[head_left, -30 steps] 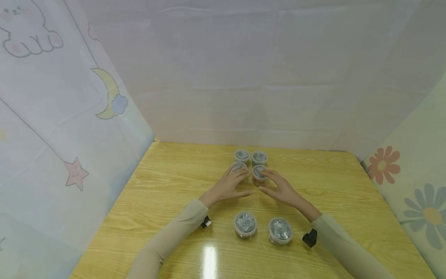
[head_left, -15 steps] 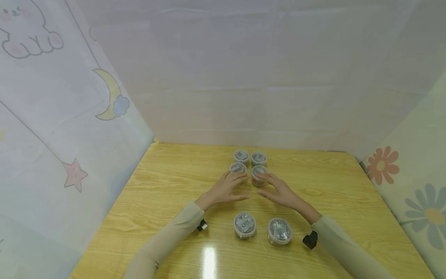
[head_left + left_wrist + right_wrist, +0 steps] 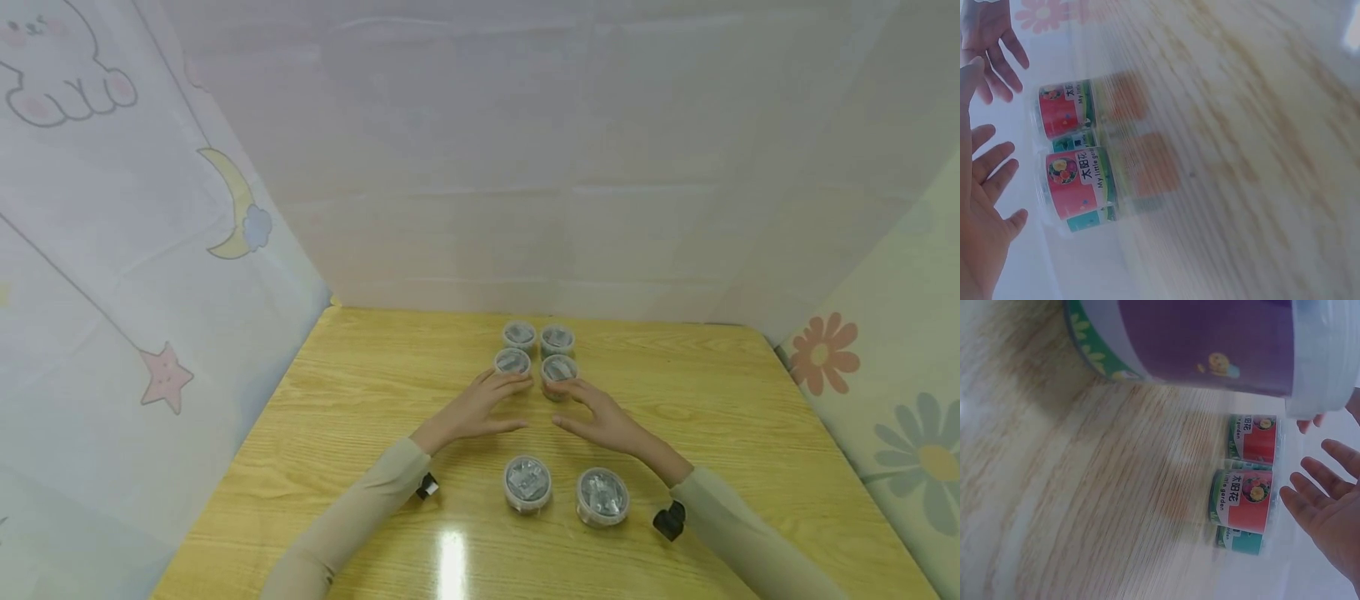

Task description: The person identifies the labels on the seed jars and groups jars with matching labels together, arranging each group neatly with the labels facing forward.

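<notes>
Backdrop sheet (image 3: 525,167): pale, filling the upper frame. 
Tabletop (image 3: 367,375): wood-grained, centre to lower edge. 
Right hand (image 3: 606,417): right of centre; fingers spread and nearly straight, grasping nothing, at the near red tub; contact cannot be told. 
Left hand (image 3: 474,410): centre; fingers likewise loosely extended, nothing held, close to the left red tub. 
Front-left tub (image 3: 527,483) and front-right tub (image 3: 602,497): lidded, lower centre, apart. 
Near red tub (image 3: 558,369) and left red tub (image 3: 513,361): centre, upright. 
Back tubs (image 3: 557,337): two, just behind. 
Step, as judged: squaring up the rear four. Next move likely calls for drawing both hands back to the front pair.
</notes>
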`<action>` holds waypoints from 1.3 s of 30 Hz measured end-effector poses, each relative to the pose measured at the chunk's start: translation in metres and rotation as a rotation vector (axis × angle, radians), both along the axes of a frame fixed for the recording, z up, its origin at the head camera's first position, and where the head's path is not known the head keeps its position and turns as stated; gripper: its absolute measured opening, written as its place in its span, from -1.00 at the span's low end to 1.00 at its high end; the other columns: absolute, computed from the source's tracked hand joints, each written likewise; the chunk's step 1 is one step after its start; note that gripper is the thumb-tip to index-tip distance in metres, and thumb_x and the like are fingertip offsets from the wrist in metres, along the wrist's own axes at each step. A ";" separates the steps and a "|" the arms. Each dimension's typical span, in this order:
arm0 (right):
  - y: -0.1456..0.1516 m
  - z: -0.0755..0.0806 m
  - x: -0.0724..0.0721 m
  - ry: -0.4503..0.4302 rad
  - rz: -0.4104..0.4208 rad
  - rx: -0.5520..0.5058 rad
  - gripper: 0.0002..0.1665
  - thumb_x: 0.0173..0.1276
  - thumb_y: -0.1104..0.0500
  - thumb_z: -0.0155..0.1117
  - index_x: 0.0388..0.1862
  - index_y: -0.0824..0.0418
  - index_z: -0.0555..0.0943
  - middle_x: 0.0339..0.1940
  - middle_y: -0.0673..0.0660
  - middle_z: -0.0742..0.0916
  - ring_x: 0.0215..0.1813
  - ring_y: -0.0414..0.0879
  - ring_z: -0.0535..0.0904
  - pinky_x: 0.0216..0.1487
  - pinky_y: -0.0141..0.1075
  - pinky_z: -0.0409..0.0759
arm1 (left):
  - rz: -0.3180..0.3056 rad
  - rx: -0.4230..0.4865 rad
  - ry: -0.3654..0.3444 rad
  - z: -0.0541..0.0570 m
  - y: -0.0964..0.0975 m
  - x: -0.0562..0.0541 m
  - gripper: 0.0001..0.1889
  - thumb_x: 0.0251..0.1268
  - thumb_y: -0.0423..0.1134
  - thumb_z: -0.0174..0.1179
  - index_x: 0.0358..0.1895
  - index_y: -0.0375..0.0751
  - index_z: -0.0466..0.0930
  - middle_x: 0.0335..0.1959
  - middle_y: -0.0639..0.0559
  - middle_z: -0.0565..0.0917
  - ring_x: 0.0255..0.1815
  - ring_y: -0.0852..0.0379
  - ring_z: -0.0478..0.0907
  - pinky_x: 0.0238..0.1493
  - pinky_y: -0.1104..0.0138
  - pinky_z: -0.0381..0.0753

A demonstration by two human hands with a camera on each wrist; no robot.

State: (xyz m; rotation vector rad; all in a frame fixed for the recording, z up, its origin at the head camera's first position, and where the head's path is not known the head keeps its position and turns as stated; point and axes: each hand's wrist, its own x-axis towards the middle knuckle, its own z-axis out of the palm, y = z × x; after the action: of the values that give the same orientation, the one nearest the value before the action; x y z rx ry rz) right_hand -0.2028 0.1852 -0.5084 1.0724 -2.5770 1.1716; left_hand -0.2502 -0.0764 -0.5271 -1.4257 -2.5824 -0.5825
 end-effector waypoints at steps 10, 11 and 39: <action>-0.002 0.001 0.004 0.005 0.016 0.026 -0.39 0.26 0.11 0.29 0.28 0.14 0.39 0.23 0.21 0.51 0.22 0.07 0.44 0.15 0.05 0.46 | -0.082 0.035 0.003 -0.003 -0.006 0.000 -0.30 0.24 0.13 0.14 0.36 -0.16 0.24 0.37 -0.06 0.30 0.41 0.06 0.14 0.41 -0.05 0.05; -0.002 0.001 0.004 0.004 0.019 0.024 -0.39 0.26 0.09 0.29 0.28 0.13 0.39 0.24 0.22 0.51 0.23 0.08 0.43 0.15 0.06 0.45 | -0.088 0.038 0.006 -0.003 -0.007 0.000 -0.30 0.24 0.12 0.13 0.36 -0.17 0.24 0.37 -0.06 0.30 0.41 0.04 0.15 0.40 -0.05 0.07; -0.004 0.001 0.015 -0.045 0.059 0.097 -0.41 0.27 0.02 0.27 0.24 0.18 0.42 0.24 0.14 0.52 0.27 0.10 0.40 0.17 0.03 0.46 | -0.127 0.005 -0.122 0.000 -0.020 0.020 -0.34 0.33 0.23 -0.08 0.40 -0.01 0.16 0.39 0.12 0.24 0.39 0.13 0.19 0.38 0.21 0.22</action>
State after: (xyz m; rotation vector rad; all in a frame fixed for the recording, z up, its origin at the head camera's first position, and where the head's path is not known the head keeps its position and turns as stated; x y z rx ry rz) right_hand -0.1881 0.1816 -0.5071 1.1623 -2.6788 1.1065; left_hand -0.2304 -0.0969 -0.5269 -1.6092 -2.5923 -0.7142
